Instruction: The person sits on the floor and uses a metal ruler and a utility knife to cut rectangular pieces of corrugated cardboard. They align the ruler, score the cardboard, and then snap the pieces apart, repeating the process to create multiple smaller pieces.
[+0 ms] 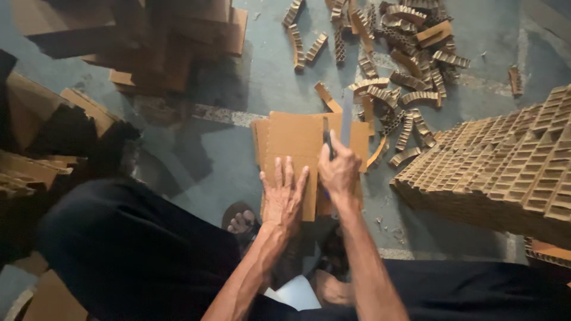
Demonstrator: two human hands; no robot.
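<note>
Cardboard sheets (297, 145), stacked flat on the floor (238, 77), lie under both hands. Left hand (283, 199) presses down with fingers spread and flat, holding nothing. Right hand (339, 172), just beside it, has its grip clamped on a knife (346, 119) whose long blade points away across the stack. Cut strips (410, 65) lie scattered in a heap beyond the right grip, and a block of honeycomb cardboard (505, 160) sits well off to its right, so a fair amount looks done already, while more uncut cardboard (154, 41) is piled beyond the left grip. Grey concrete floor, dim light. Person's sandalled foot (241, 223) shows below the hands.
</note>
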